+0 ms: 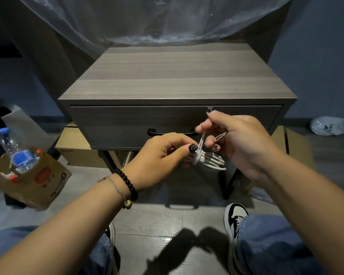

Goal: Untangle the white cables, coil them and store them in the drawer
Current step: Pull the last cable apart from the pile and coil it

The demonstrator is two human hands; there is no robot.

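Head view: white cable (209,159) coiled, wrapped.

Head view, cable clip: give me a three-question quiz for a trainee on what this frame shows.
1. True or false: the drawer is shut.
2. Which hand grips the coiled cable? A) left B) right C) neither
3. Fill in: the right hand pinches the cable's loose ____ between thumb and fingers.

Key: 1 true: the front sits flush, with its handle untouched. 2 A: the left hand holds the bundle, thumb on top. 3 end: a strand rises from the coil to the right hand's fingers.
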